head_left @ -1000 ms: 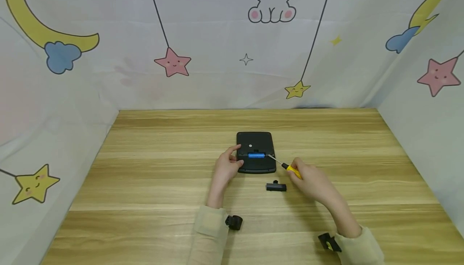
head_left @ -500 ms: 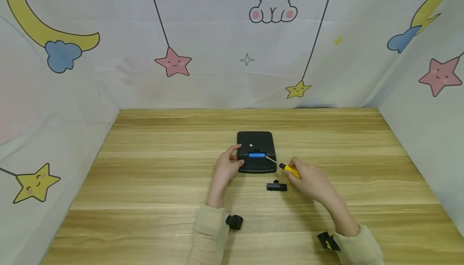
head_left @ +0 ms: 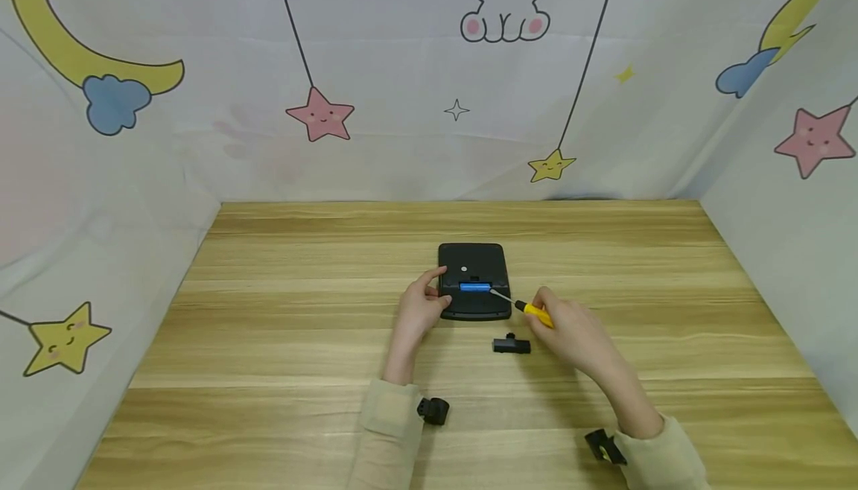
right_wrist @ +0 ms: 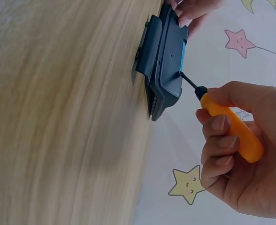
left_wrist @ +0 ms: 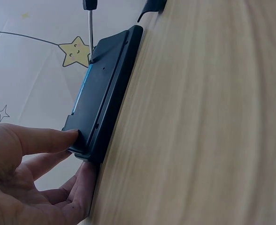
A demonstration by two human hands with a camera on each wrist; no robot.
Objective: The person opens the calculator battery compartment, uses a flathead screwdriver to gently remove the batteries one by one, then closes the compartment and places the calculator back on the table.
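Observation:
A flat black calculator lies back side up on the table, its battery slot uncovered. In the slot sits a blue battery. My left hand holds the calculator's left edge; in the left wrist view the thumb presses on its back and other fingers are at its side. My right hand grips the yellow handle of a screwdriver. The screwdriver's tip is at the right end of the battery, at the slot's edge. Below the calculator lies its small black battery cover, which neither hand touches.
The wooden table meets a white cloth backdrop with printed stars at the back and sides. Dark camera mounts are on both wrists.
The screwdriver's tip has moved slightly left, to the battery's right end, and then stayed there. My left hand, the calculator and the cover have stayed in place.

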